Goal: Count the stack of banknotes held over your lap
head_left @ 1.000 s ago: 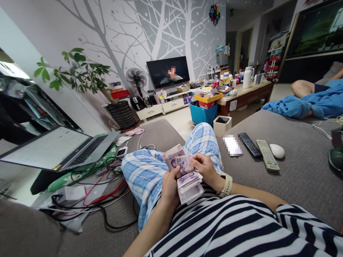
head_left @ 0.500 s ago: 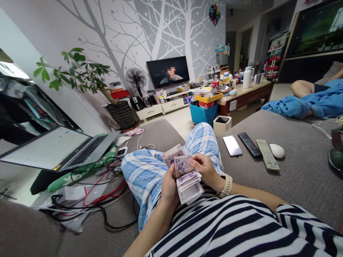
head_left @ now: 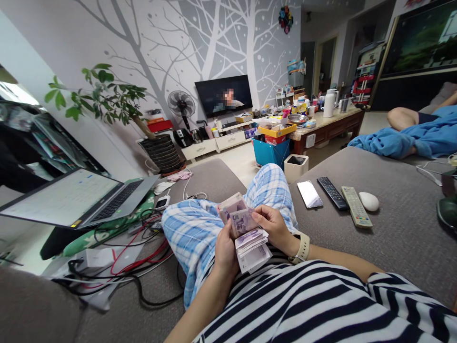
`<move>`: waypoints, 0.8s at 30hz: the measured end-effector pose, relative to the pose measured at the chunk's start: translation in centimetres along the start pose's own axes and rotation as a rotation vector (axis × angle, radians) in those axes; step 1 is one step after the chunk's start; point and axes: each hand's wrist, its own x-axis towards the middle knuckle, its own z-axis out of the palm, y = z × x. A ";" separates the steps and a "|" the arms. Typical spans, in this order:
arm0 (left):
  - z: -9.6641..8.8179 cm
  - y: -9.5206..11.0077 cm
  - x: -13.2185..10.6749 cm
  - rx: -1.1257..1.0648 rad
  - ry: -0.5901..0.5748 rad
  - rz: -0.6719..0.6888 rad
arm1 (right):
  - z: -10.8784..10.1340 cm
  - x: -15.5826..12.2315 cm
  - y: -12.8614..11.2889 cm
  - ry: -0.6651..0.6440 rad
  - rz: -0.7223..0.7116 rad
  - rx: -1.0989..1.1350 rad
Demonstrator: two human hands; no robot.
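Note:
A folded bundle of purplish banknotes (head_left: 252, 240) rests over my lap, its folded edges fanned toward my body. My left hand (head_left: 227, 250) is closed round the bundle's left side, thumb on top. My right hand (head_left: 274, 225) pinches the upper right edge of a banknote marked 5 (head_left: 242, 222) between thumb and fingers. Behind that note, more banknotes (head_left: 230, 205) with a pinkish tint stick out toward my knees. A pale watch (head_left: 302, 247) is on my right wrist. The left fingers under the bundle are hidden.
On the sofa to my right lie a white phone (head_left: 310, 194), a black remote (head_left: 332, 193), a beige remote (head_left: 356, 206) and a white mouse (head_left: 369, 201). At left are an open laptop (head_left: 117, 200) and tangled cables (head_left: 143, 281). Another person's bent leg (head_left: 403, 116) shows at far right.
The note marked 5 has tipped slightly down and to the left between my hands. Both hands keep nearly the same place and grip.

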 end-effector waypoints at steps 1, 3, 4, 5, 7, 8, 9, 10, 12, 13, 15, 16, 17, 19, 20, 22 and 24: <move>0.1 0.1 -0.1 0.007 0.004 0.002 | 0.0 0.0 -0.1 -0.004 0.001 0.000; 0.3 0.3 -0.4 0.026 0.016 0.009 | 0.0 0.0 -0.1 -0.006 -0.001 0.006; 0.4 0.5 -0.5 0.037 0.021 0.013 | 0.0 0.0 -0.2 -0.006 -0.004 0.009; 0.5 0.6 -0.7 0.047 0.025 0.019 | 0.0 0.0 -0.2 -0.005 -0.008 0.010; 0.7 0.8 -0.9 0.063 0.026 0.025 | 0.0 0.0 -0.2 -0.005 -0.015 0.009; 0.7 0.9 -1.0 0.070 0.029 0.026 | 0.0 0.0 -0.3 -0.009 -0.014 0.007; 0.8 1.0 -1.1 0.078 0.033 0.026 | 0.0 0.1 -0.3 -0.014 -0.012 0.004; 0.9 1.1 -1.2 0.086 0.038 0.024 | 0.0 0.1 -0.4 -0.017 -0.010 -0.001; 0.9 1.3 -1.2 0.101 0.050 0.018 | 0.0 0.1 -0.5 -0.018 -0.007 -0.007; 0.9 1.3 -1.2 0.103 0.054 0.016 | 0.0 0.1 -0.6 -0.016 -0.007 -0.010; 0.9 1.2 -1.1 0.087 0.050 0.001 | 0.0 0.0 -0.8 -0.009 -0.011 -0.013; 0.8 1.1 -1.0 0.066 0.040 -0.017 | 0.0 0.0 -0.9 -0.010 -0.010 -0.010; 0.7 1.0 -0.8 0.037 0.028 -0.040 | 0.0 0.0 -0.9 -0.016 -0.008 -0.002; 0.5 0.7 -0.5 -0.030 0.010 -0.083 | 0.0 0.0 -1.0 -0.036 -0.001 0.025; 0.4 0.5 -0.4 -0.056 0.007 -0.096 | 0.0 0.0 -0.9 -0.046 0.004 0.038; 0.2 0.3 -0.2 -0.075 0.014 -0.099 | 0.0 0.0 -0.8 -0.056 0.008 0.049; 0.1 0.2 -0.1 -0.060 0.021 -0.095 | 0.0 0.1 -0.6 -0.046 0.011 0.039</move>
